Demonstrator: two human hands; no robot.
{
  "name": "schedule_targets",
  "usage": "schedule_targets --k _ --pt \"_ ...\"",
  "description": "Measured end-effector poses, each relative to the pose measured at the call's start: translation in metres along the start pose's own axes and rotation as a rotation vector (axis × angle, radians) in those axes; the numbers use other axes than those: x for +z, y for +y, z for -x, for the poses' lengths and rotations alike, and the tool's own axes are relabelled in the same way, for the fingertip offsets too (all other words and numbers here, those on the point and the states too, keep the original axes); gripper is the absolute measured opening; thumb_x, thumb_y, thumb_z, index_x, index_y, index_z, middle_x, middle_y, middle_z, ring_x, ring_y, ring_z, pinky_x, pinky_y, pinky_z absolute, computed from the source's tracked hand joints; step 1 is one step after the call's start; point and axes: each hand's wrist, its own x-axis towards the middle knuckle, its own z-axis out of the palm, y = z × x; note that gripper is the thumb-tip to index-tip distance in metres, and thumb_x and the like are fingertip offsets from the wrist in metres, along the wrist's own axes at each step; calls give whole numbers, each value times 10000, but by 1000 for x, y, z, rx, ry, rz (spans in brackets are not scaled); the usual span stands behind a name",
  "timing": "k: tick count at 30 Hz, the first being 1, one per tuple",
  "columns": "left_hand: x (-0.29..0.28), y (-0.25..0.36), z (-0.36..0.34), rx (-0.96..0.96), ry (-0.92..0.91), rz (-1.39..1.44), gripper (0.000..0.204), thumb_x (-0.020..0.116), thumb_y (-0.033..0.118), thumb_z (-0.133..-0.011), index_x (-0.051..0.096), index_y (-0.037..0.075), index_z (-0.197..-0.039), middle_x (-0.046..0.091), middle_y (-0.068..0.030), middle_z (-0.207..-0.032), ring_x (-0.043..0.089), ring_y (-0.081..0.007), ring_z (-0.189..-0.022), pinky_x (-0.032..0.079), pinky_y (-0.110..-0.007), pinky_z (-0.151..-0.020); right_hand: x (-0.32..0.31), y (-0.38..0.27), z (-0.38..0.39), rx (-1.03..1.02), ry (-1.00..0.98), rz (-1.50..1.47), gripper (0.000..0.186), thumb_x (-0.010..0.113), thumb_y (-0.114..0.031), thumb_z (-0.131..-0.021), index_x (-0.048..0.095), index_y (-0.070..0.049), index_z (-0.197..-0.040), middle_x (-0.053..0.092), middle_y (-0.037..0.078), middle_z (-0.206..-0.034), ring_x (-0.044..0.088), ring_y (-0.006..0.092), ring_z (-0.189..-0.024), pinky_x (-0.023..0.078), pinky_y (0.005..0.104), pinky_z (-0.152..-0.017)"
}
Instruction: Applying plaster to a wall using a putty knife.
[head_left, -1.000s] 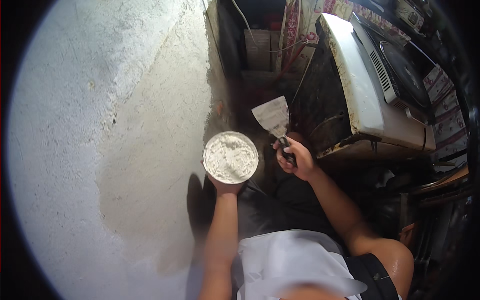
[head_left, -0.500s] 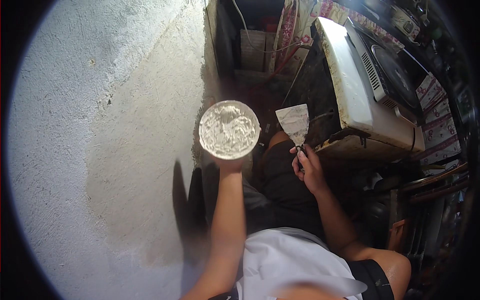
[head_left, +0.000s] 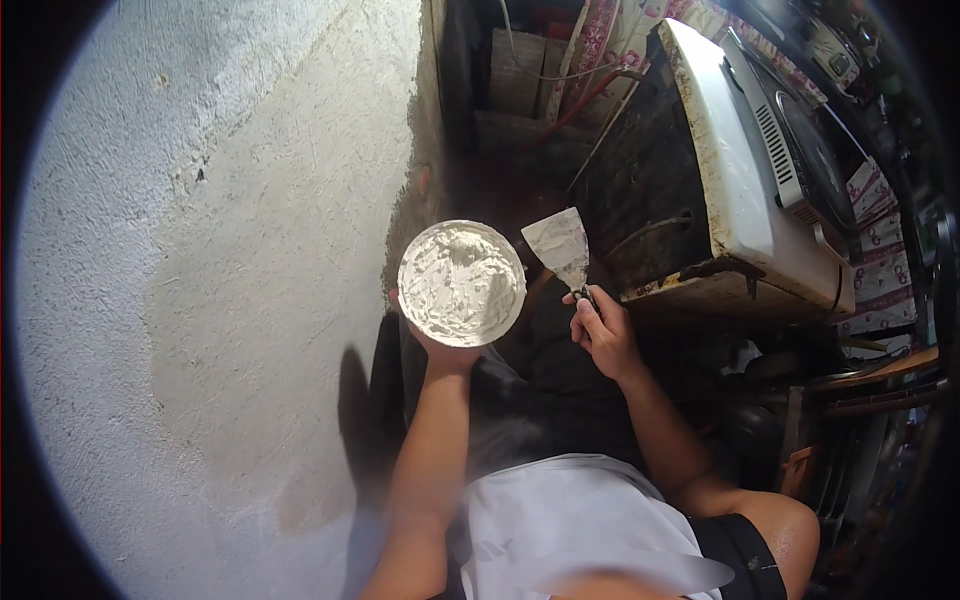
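Observation:
A round tub of off-white paste [head_left: 461, 284] rests in my left hand [head_left: 440, 352], which grips it from beneath; most of those fingers are hidden by the tub. The paste has a rough, stirred surface. My right hand [head_left: 603, 335] is closed round the dark handle of a putty knife [head_left: 560, 243]. Its wide blade points up, smeared with whitish paste, and stands just right of the tub's rim without touching it. To the left rises a wall [head_left: 270, 270] with a broad greyish-beige coated patch on its paler, rough surface.
At the right stands a rusty-edged white appliance [head_left: 715, 150] with a black cooktop [head_left: 800, 140] on it. Floral cloth [head_left: 880, 270] hangs beyond. A pale cable [head_left: 530, 66] loops at the back, and a wooden rack [head_left: 870, 375] stands at lower right.
The putty knife has moved left, closer to the tub, and its blade tilts more to the left. In the picture the tub sits slightly lower; the view has shifted a little.

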Motion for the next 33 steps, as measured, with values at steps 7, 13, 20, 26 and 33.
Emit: schedule_targets --k 7,13,20,26,33 --pt "-9 9 -12 23 62 -52 904 390 816 -926 436 167 -1554 430 -118 -1597 431 -373 -1440 367 -572 -1183 11 12 -9 -39 29 122 249 477 -228 -1089 637 -39 -1116 554 -1 -648 426 41 -525 335 227 -481" --pt "-14 13 -17 72 53 -43 961 374 832 -923 385 127 -1576 407 -138 -1604 419 -379 -1446 362 -568 -1186 21 24 -14 71 -3 47 230 487 -195 -1081 645 -30 -1104 578 10 -631 507 61 -548 383 256 -509" --pt "-14 15 -17 80 110 -70 979 367 846 -915 384 123 -1576 406 -139 -1604 426 -375 -1440 365 -560 -1183 25 33 -19 69 -15 6 244 481 -204 -1086 644 -23 -1106 575 6 -640 499 59 -547 386 256 -508" --pt "-15 15 -19 56 65 -62 975 359 839 -923 383 114 -1574 414 -143 -1598 429 -374 -1437 369 -553 -1182 27 34 -21 83 -19 -29 239 481 -196 -1083 644 -23 -1112 572 4 -643 496 59 -548 387 254 -510" --pt "-12 11 -20 55 112 -85 949 339 820 -943 384 114 -1574 417 -144 -1596 432 -374 -1435 368 -551 -1182 25 39 -21 56 -12 13 225 485 -173 -1075 647 -25 -1125 574 13 -640 509 69 -558 398 268 -519"
